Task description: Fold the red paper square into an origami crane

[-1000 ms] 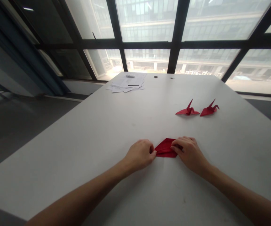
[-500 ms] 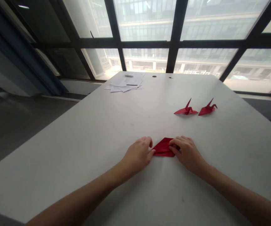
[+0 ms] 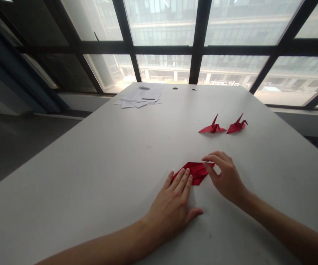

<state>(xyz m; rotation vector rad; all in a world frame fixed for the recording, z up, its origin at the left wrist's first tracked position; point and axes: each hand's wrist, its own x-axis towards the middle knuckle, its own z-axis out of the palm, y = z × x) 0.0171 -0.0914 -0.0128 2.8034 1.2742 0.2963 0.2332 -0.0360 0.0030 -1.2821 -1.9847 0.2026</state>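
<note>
Lying where, that folded red paper (image 3: 197, 173)?
Flat on the white table (image 3: 92, 165), left hand (image 3: 172, 202) spread open over its left end
And the right hand (image 3: 228, 176)?
Thumb and fingers at its right end, can't tell if they're pinching. Two red paper cranes (image 3: 212, 129) sit beyond it, loose white sheets (image 3: 137, 95) way back on the left

The left fingers (image 3: 183, 178) lie across folded red paper (image 3: 197, 170), two red cranes (image 3: 210, 129) beyond.

White table (image 3: 92, 165) carries loose papers (image 3: 141, 96) at far left, 2 red paper cranes (image 3: 213, 128) mid-right, 1 folded red paper (image 3: 197, 170) nearer.
</note>
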